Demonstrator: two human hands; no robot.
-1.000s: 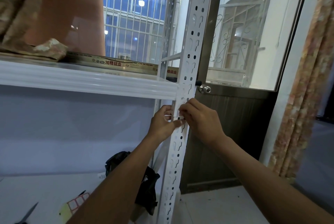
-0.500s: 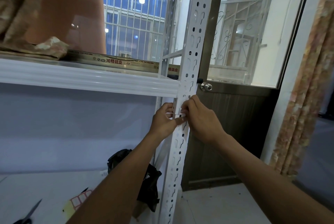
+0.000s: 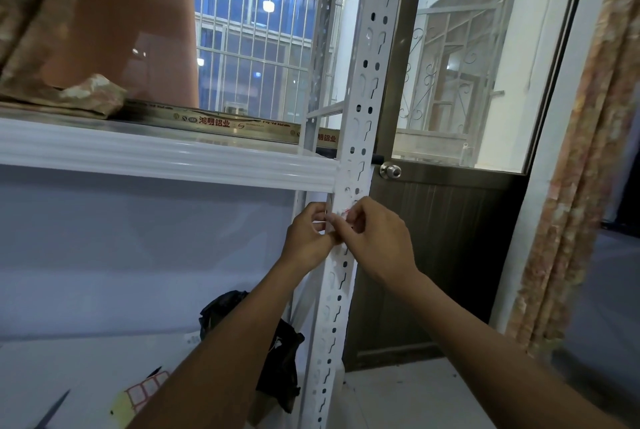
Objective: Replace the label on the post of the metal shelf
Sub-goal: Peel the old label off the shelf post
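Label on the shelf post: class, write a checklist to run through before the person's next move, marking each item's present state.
1. Left hand grips the post: ok.
2. Right hand pinches the label: ok.
3. Label fully off the post: cannot tell, fingers hide it.
4. Replacement label sheet lying on the lower shelf: ok.

My left hand (image 3: 308, 238) and right hand (image 3: 377, 238) meet on the post (image 3: 360, 117), at the label (image 3: 341, 212) just below the upper shelf (image 3: 156, 155). The door (image 3: 450, 238) stands behind the post. On the lower shelf (image 3: 69, 359), left of the post, lie the bag (image 3: 277, 359), sticker sheet (image 3: 145, 390) and scissors (image 3: 52, 408).
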